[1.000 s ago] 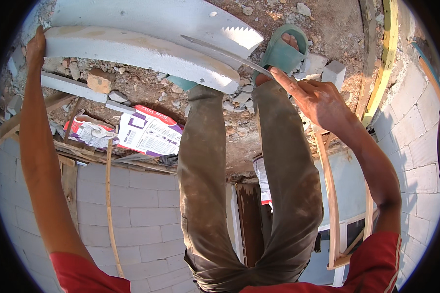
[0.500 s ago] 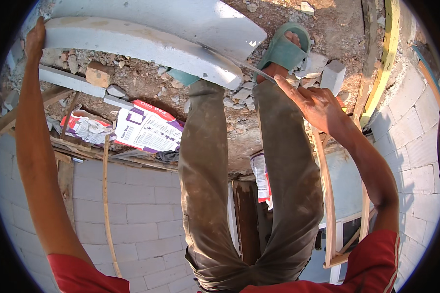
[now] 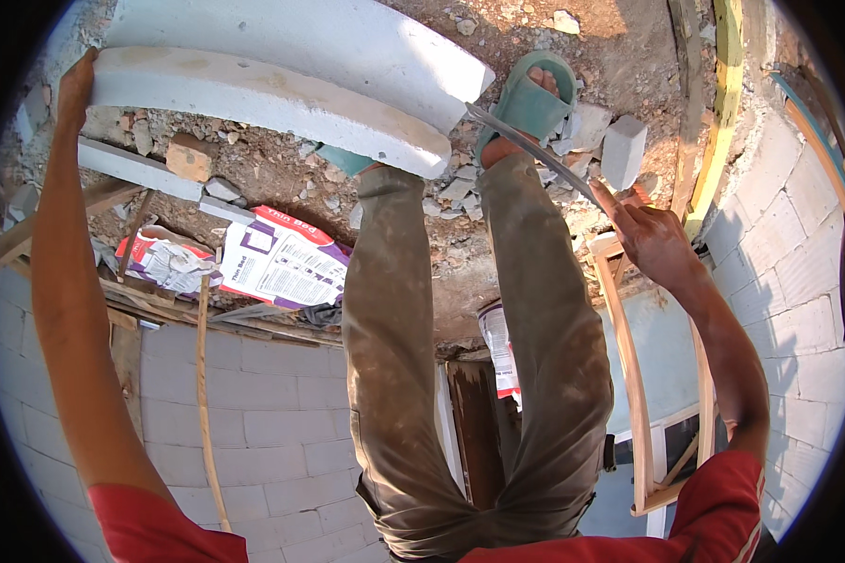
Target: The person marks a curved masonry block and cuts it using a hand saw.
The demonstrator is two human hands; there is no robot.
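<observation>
At the far left, my left hand [image 3: 77,83] grips the end of a long pale lightweight concrete block [image 3: 263,101]. This block lies along the near side of a wider white slab [image 3: 329,47]. My right hand [image 3: 650,235] is closed around the grip of a long, narrow metal blade [image 3: 540,155], with a bit of orange showing at the hand. The blade points up and left, its tip beside the slab's right end and apart from the block. Whether it is a saw or a knife, I cannot tell. My fingers hide most of the handle.
My sandalled feet [image 3: 532,103] stand among rubble, one partly hidden by the block. Broken block pieces [image 3: 622,153], a brick piece [image 3: 190,158] and torn printed bags [image 3: 286,253] lie around. Timber [image 3: 718,113] runs along the right; a wooden frame [image 3: 629,375] stands near my right arm.
My right hand has moved right and down, drawing the blade off the block's right end. My left hand keeps its hold, and the whole view has shifted slightly.
</observation>
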